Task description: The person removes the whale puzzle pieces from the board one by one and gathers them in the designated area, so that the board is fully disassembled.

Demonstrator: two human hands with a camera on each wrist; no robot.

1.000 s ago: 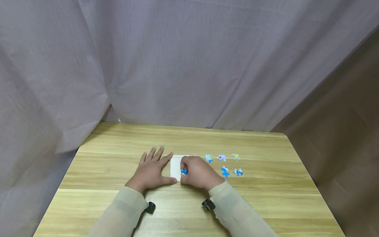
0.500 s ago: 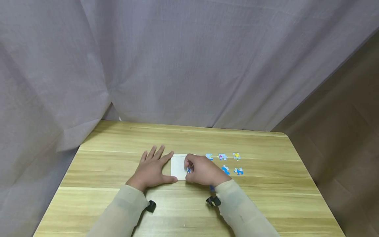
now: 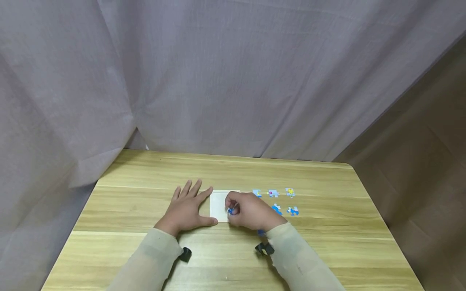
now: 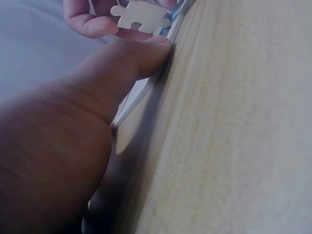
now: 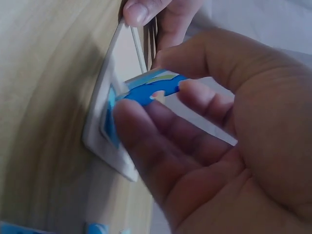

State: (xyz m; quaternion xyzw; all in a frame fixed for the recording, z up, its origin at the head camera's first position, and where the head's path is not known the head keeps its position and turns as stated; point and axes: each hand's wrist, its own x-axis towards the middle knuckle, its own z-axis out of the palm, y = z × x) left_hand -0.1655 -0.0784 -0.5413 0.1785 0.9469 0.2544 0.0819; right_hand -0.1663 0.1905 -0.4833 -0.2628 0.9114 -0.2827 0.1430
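Observation:
A white puzzle tray (image 3: 217,204) lies on the table between my hands. My left hand (image 3: 183,212) is spread on the table, its thumb and index finger against the tray's left side. With my right hand (image 3: 251,212) I pinch a blue puzzle piece (image 5: 153,88) over the tray's right part; its pale back shows in the left wrist view. The right wrist view shows the piece tilted, with a green stripe on it. Light blue colour (image 5: 111,119) shows inside the tray beneath my right fingers, partly hidden by them.
Right of the tray lie several loose puzzle pieces, among them one with a yellow flower (image 3: 290,192), a pink-swirl piece (image 3: 272,193) and a blue-and-white piece (image 3: 293,210). Another blue piece (image 3: 261,232) shows by my right wrist. A grey curtain (image 3: 225,81) hangs behind the table (image 3: 218,258).
My right hand has shifted slightly right and lifted the pinched piece, turning it on edge. More of the tray now shows. My left hand has stayed in place.

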